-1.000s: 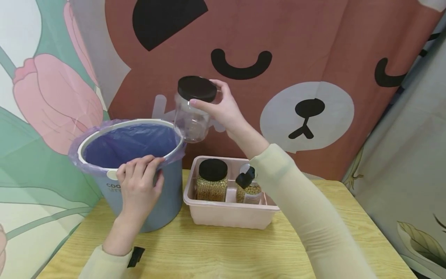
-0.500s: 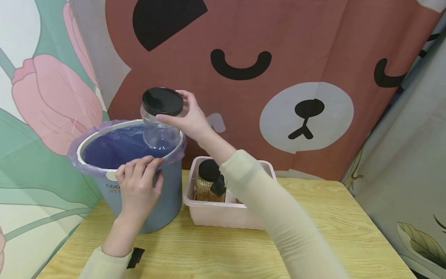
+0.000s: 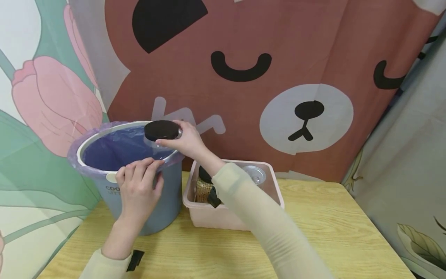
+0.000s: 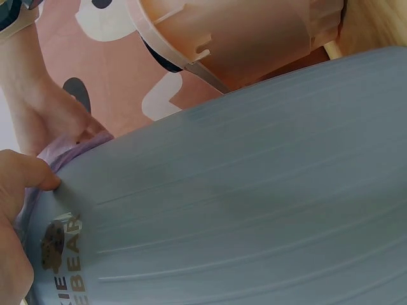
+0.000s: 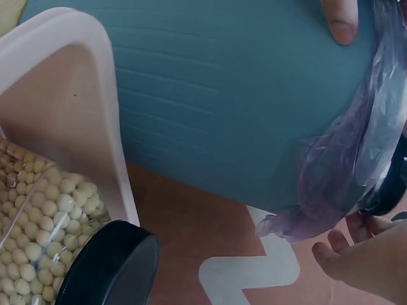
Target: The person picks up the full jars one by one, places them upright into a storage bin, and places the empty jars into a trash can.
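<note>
My right hand (image 3: 189, 140) holds a clear plastic jar (image 3: 161, 130) by its black lid, thumb in front and fingers behind. The jar's body hangs down inside the mouth of a blue trash can (image 3: 168, 197), mostly hidden by the near rim. A purple-blue trash bag (image 3: 118, 143) lines the can and folds over its white rim. My left hand (image 3: 138, 186) grips the can's front rim, fingers over the top and thumb against the outer wall. In the right wrist view only the edge of the jar's black lid (image 5: 392, 178) shows past the bag.
Right of the can, a pink plastic bin (image 3: 223, 219) stands on the wooden table (image 3: 313, 221). Inside it are a black-lidded jar of pale beans (image 5: 44, 222) and a container with a clear round top (image 3: 255, 174). My right forearm passes over this bin. A bear-print cloth (image 3: 237, 100) hangs behind.
My right hand has carried the jar left from beside the can to over its mouth, then lowered it inside the rim. My left hand stays on the rim.
</note>
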{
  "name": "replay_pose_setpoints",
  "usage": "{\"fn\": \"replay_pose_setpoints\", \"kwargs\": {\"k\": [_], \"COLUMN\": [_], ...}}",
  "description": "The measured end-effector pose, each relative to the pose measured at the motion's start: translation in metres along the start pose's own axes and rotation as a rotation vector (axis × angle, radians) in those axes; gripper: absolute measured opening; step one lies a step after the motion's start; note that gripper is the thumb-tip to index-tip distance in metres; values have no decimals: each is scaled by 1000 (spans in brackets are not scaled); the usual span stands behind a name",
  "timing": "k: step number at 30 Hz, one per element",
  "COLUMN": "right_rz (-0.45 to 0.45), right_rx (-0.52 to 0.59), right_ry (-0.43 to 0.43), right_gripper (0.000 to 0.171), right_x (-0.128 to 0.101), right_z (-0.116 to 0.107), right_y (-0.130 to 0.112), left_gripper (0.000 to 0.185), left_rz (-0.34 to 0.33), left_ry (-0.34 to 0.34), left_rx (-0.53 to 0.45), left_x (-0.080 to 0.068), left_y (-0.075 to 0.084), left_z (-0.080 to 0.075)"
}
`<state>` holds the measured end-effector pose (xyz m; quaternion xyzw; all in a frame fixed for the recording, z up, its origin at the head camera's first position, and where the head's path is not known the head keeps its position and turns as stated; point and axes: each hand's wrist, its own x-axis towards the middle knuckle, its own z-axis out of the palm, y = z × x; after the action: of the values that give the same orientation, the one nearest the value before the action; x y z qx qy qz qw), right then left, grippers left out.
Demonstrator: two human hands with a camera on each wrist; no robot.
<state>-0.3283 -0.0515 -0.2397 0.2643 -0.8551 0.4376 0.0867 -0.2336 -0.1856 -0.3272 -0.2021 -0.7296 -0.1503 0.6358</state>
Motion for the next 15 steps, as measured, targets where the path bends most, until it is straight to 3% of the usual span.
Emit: {"fn": "replay_pose_setpoints", "kwargs": {"k": [5, 15], "right_rz": [-1, -41], "right_rx": [-32, 102], "right_ry": [-32, -33], "right_gripper": [86, 70], "right_x": [-2, -21], "right_z": [-1, -27], "right_y": [1, -3], "left_gripper": [29, 31], "left_rz": [-7, -8], "left_ry": [3, -4], "left_rx": [-6, -11], "left_x": [0, 0], "left_y": [1, 0], "left_z": [0, -1]}}
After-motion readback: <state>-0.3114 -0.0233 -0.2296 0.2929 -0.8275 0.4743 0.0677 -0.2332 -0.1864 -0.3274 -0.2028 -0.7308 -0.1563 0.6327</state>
